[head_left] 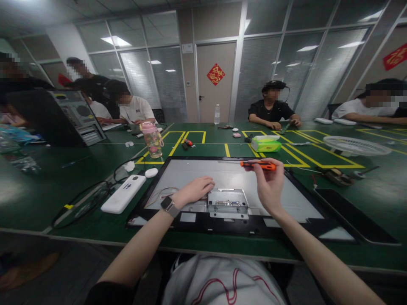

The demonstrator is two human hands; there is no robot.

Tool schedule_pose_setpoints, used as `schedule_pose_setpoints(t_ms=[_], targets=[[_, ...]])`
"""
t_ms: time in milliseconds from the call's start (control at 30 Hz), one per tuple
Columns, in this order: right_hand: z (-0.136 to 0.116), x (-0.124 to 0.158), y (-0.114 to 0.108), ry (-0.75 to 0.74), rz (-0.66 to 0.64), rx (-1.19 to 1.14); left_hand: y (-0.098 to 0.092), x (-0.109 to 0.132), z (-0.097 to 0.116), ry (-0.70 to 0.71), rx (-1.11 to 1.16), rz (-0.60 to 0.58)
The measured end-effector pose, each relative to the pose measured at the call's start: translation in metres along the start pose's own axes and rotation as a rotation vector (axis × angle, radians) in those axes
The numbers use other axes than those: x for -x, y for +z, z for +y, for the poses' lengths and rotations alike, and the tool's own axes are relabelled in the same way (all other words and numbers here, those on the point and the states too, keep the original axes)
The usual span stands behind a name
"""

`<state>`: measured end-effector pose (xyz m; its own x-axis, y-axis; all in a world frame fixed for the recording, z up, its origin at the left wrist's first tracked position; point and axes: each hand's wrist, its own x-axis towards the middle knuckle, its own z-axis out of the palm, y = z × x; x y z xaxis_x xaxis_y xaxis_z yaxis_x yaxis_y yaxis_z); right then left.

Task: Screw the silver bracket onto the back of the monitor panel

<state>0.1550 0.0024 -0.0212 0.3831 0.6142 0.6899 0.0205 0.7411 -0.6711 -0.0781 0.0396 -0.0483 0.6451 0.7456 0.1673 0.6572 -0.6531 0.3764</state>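
A flat display panel [178, 169] with a black frame lies back side up on the table before me. On its near middle sits a metal box with ports [230, 203]. My left hand [194, 189], a watch on its wrist, lies over the panel at the box's left end, fingers stretched out; whether they touch the box I cannot tell. My right hand [269, 180] is closed around the orange and black handle of a screwdriver [259, 164]. It is held above the panel's right part, with the thin shaft pointing left.
Left of the panel are a white power bank [124, 195], a small white case [151, 173], a black cable [81, 207] and a pink-lidded bottle [151, 142]. To the right lie a dark strip [352, 214] and a tissue pack [266, 144]. People sit across the table.
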Motion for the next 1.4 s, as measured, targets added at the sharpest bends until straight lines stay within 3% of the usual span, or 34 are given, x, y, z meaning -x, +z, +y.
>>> schedule_pose_setpoints(t_ms=[133,300,433,567,700,833,900,1033,1100,1233,1400], targets=[[-0.001,-0.014,-0.025,-0.072,0.061,0.183,0.001,0.000,-0.002,-0.002,0.000,-0.001],[0.013,-0.010,-0.092,-0.104,-0.028,0.702,0.001,0.000,-0.003,-0.004,0.004,0.006],[0.022,0.001,-0.139,-0.053,-0.266,0.939,-0.002,0.001,0.002,-0.028,0.000,-0.009],[0.022,0.012,-0.157,0.070,-0.509,1.037,-0.004,0.001,0.004,-0.034,0.003,-0.011],[0.015,0.010,-0.154,0.060,-0.553,1.041,-0.001,0.000,0.000,-0.032,0.022,0.006],[0.000,-0.006,-0.125,-0.073,-0.514,0.896,-0.004,0.001,0.000,-0.008,0.041,0.014],[-0.005,-0.013,-0.102,-0.061,-0.662,0.760,-0.010,0.004,0.004,-0.004,0.071,0.003],[0.004,-0.015,-0.061,0.161,-1.184,0.564,-0.022,0.013,0.010,-0.030,0.148,-0.102],[0.014,-0.013,-0.053,0.234,-1.270,0.593,-0.025,0.015,0.010,-0.028,0.152,-0.151],[0.027,-0.008,-0.054,0.257,-1.212,0.605,-0.023,0.016,0.007,-0.013,0.135,-0.146],[0.025,-0.004,-0.059,0.191,-1.127,0.600,-0.021,0.016,0.008,0.020,0.111,-0.074]])
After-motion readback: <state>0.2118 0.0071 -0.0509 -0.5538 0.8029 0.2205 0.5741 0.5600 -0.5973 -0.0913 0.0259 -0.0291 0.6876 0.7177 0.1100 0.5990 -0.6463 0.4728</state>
